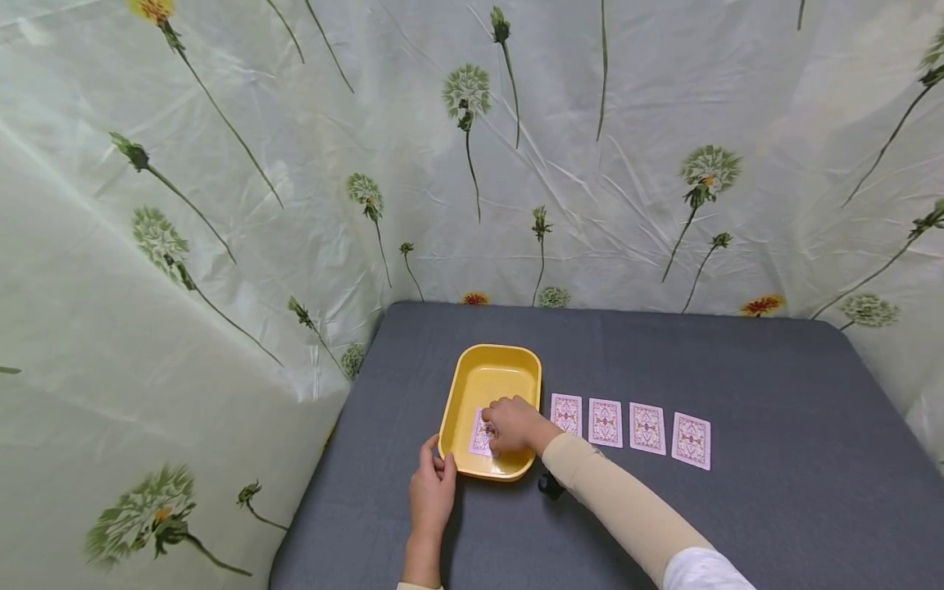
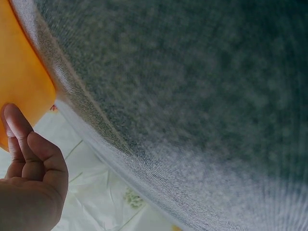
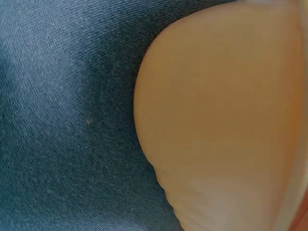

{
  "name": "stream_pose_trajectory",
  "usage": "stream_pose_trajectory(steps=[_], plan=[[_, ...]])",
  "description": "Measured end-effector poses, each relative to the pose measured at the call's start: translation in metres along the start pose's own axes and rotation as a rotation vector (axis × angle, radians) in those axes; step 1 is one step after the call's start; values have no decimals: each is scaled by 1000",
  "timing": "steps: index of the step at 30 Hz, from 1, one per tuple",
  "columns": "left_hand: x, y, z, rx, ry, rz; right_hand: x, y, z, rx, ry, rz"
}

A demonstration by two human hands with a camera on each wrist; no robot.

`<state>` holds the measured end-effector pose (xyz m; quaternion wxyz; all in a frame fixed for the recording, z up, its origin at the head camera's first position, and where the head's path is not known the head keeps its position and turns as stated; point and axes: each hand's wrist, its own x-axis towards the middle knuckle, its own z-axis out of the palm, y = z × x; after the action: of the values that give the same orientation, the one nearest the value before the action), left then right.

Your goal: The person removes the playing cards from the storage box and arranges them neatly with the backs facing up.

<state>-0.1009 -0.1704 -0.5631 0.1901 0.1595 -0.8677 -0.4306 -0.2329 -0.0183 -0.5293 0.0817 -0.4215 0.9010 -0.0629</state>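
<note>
A yellow tray [image 1: 490, 358] with rounded corners stands on the grey cloth. In the head view my right hand [image 1: 515, 424] reaches over its right rim, curled fingers and thumb gripping a pink-backed playing card [image 1: 479, 436] at the tray's bottom. Part of this card is hidden by the hand. My left hand [image 1: 433, 483] holds the tray's near left corner; in the left wrist view its fingers [image 2: 18, 120] lie against the outer wall of the tray [image 2: 21, 62]. In the right wrist view, the right hand's fingers and the card are out of sight.
Several pink patterned cards lie face down in a row right of the tray, the rightmost card [image 1: 692, 441] slightly turned. A small black object [image 1: 549, 485] sits under the right forearm. Flower-printed sheeting [image 1: 575, 164] hangs behind and left of the grey-covered table [image 1: 796, 492].
</note>
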Motion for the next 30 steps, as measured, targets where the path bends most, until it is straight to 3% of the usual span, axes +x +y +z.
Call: stream_pose_trajectory(steps=[10, 19, 30], plan=[[0, 0, 0, 14, 11, 11, 0, -8, 9, 5, -58, 75], [-1, 0, 1, 11, 15, 24, 0, -8, 14, -40, -12, 114], [-1, -1, 1, 21, 13, 17, 3, -10, 14, 0, -31, 142]])
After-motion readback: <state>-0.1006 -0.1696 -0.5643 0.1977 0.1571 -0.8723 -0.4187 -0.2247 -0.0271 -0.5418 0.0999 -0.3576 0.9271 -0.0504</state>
